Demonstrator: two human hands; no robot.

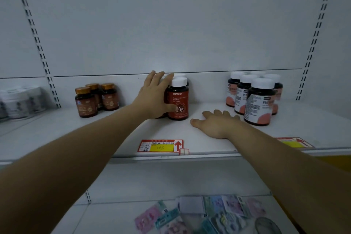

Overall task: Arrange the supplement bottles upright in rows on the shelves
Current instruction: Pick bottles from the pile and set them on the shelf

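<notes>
A cluster of red-labelled "Fe" bottles (pixel 178 100) with white caps stands upright mid-shelf. My left hand (pixel 155 95) wraps around the cluster's left side, fingers over the caps at the back and thumb on the front bottle's label. My right hand (pixel 214 123) lies flat, palm down, on the white shelf (pixel 114 129) just right of that cluster. Further right stand several dark bottles with pink-and-white labels (pixel 256 99), upright in rows. On the left are three amber bottles with gold caps (pixel 96 99), also upright.
White tubs (pixel 19 102) sit on the neighbouring shelf section at far left. Price tags (pixel 161 145) are fixed along the shelf's front edge. The lower shelf holds scattered flat packets (pixel 209 214). Slotted uprights flank the back panel.
</notes>
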